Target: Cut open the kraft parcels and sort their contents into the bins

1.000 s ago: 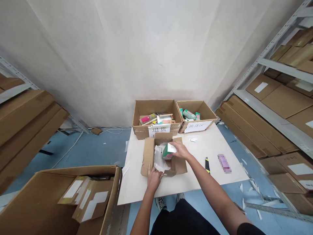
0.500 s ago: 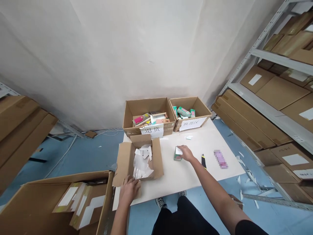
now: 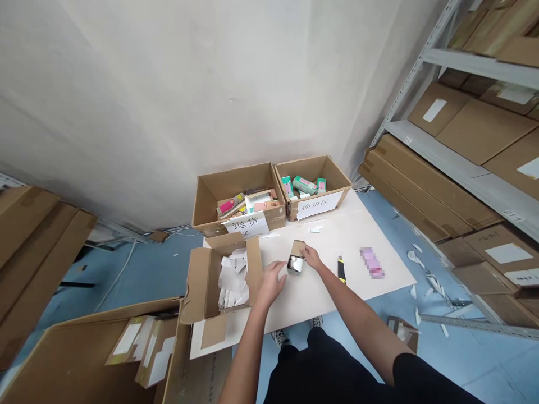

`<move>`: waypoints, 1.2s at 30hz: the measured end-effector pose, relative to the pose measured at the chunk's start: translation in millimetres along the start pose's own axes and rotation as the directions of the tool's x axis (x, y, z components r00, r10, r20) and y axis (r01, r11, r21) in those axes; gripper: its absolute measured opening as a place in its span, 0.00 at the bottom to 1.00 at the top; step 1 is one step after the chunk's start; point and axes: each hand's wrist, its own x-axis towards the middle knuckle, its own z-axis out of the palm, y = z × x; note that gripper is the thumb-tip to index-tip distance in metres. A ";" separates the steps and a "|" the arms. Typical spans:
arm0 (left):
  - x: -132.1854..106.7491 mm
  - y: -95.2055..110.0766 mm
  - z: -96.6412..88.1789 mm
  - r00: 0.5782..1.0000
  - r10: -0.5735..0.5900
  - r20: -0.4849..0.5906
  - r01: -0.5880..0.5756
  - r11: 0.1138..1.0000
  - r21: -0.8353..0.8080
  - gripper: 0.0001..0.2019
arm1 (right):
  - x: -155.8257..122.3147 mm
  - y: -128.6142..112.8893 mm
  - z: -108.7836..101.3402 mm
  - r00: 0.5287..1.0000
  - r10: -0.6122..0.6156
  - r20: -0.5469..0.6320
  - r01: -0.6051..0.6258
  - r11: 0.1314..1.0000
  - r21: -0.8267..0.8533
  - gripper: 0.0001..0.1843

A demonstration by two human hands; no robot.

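Observation:
A small carton (image 3: pixel 299 247) stands on the white table (image 3: pixel 303 306) with its brown-lined flap raised. Inside it shows something silvery and shiny (image 3: pixel 295 265), its kind unclear. My right hand (image 3: pixel 311 257) pinches the carton at the flap's right side. On the other side, my left hand (image 3: pixel 272 280) is close by with thumb and fingers apart, holding nothing. Left of that hand is an open cardboard box (image 3: pixel 255 269) with white paper scraps (image 3: pixel 234 280) in it. A black and yellow utility knife (image 3: pixel 341 270) lies to the right of my right hand.
Two labelled cardboard boxes stand at the back: the left box (image 3: pixel 206 205) holds mixed packages, the right one (image 3: pixel 337 168) green and pink cartons. A pixelated pink item (image 3: pixel 371 262) lies at right. A large carton (image 3: pixel 84 328) is at lower left; loaded shelves (image 3: pixel 458 163) rise at right.
My left hand has left the cardboard box's near edge and come beside the small carton. The small carton's top is now raised, showing its inside. The view has shifted slightly.

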 end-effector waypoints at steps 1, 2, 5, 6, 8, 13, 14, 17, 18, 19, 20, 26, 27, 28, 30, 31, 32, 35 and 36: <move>22.3 6.0 13.5 0.995 0.021 0.099 -0.024 0.999 0.033 0.29 | 2.0 0.1 3.0 0.999 0.027 -0.024 -0.027 0.999 -0.022 0.24; 41.9 9.2 25.3 0.979 0.027 0.204 -0.042 0.997 0.070 0.36 | 3.0 0.5 5.5 0.997 0.049 -0.065 -0.053 0.997 -0.056 0.25; 80.0 4.5 49.1 0.916 -0.057 0.398 -0.010 0.986 0.164 0.52 | -0.8 4.0 11.4 0.976 0.037 -0.216 -0.071 0.986 -0.154 0.30; 85.8 -0.3 54.0 0.902 -0.104 0.419 0.029 0.983 0.183 0.52 | -4.3 6.0 13.8 0.973 0.003 -0.229 -0.043 0.985 -0.169 0.30; 89.1 -11.3 61.7 0.900 -0.190 0.393 0.119 0.973 0.200 0.47 | -13.4 10.7 19.8 0.980 -0.081 -0.180 0.048 0.982 -0.180 0.32; 75.1 -23.1 83.2 0.952 -0.261 0.160 0.237 0.960 0.152 0.36 | -34.7 18.9 24.8 0.979 -0.182 -0.086 0.167 0.973 -0.159 0.35; 71.9 -21.9 88.1 0.950 -0.283 0.131 0.266 0.955 0.134 0.37 | -37.0 18.9 21.3 0.975 -0.196 -0.103 0.179 0.972 -0.149 0.33; 64.4 -15.3 101.5 0.921 -0.374 0.108 0.368 0.927 0.075 0.37 | -40.5 14.8 4.4 0.959 -0.273 -0.071 0.258 0.950 -0.175 0.27; 62.6 -13.1 105.5 0.908 -0.404 0.108 0.400 0.915 0.054 0.37 | -41.1 12.1 -1.6 0.959 -0.282 -0.017 0.272 0.938 -0.212 0.25; 61.0 -11.2 109.2 0.898 -0.427 0.105 0.427 0.904 0.032 0.37 | -41.5 8.7 -6.7 0.963 -0.267 0.043 0.269 0.927 -0.263 0.22; 59.7 -9.8 113.0 0.890 -0.446 0.097 0.448 0.894 0.008 0.38 | -41.9 4.7 -10.7 0.969 -0.229 0.091 0.246 0.913 -0.324 0.20; 54.6 -8.9 133.4 0.888 -0.452 0.082 0.459 0.880 -0.122 0.45 | -36.0 -23.3 -7.2 0.996 -0.027 0.088 0.076 0.791 -0.607 0.33; 54.2 -9.2 135.1 0.885 -0.458 0.085 0.466 0.877 -0.118 0.45 | -33.7 -26.4 -4.3 0.995 -0.004 0.098 0.064 0.779 -0.624 0.34; 53.8 -9.4 135.9 0.879 -0.470 0.083 0.477 0.873 -0.105 0.45 | -31.4 -28.8 -1.5 0.993 0.015 0.115 0.062 0.772 -0.633 0.34; 53.0 -9.8 135.1 0.862 -0.502 0.072 0.506 0.860 -0.067 0.44 | -28.1 -31.9 2.2 0.986 0.015 0.165 0.094 0.770 -0.631 0.33; 52.7 -10.1 133.9 0.854 -0.516 0.065 0.519 0.853 -0.047 0.43 | -27.3 -33.4 2.4 0.982 -0.010 0.187 0.125 0.778 -0.616 0.31; 52.4 -10.4 132.4 0.848 -0.528 0.058 0.530 0.848 -0.030 0.42 | -27.3 -35.5 1.0 0.980 -0.049 0.193 0.156 0.792 -0.590 0.31; 53.4 -11.3 128.1 0.841 -0.540 0.044 0.540 0.841 -0.005 0.40 | -31.4 -51.0 -17.1 0.976 -0.185 0.112 0.215 0.878 -0.427 0.31; 54.6 -11.3 126.9 0.843 -0.537 0.040 0.537 0.843 -0.010 0.40 | -33.9 -60.4 -28.2 0.972 -0.224 0.071 0.234 0.910 -0.343 0.31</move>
